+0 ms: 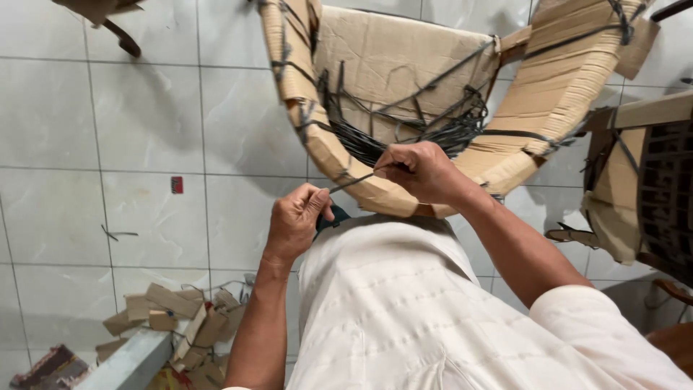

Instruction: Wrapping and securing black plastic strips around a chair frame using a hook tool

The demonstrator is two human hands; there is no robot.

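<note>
Cardboard-wrapped frame [404, 94] and tangled straps [433, 126] (perhaps loose) block ahead.

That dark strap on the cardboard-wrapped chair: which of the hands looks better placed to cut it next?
Probably the left hand. It grips what looks like a dark-handled cutting tool right beside the dark strap. The right hand pinches that strap taut against the cardboard-wrapped chair, so it is occupied.

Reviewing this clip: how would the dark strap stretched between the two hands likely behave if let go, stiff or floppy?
Probably floppy: the dark strap runs straight only between the left hand and right hand. Loose strands on the cardboard-wrapped chair curl and sag. Likely light and thin.
</note>
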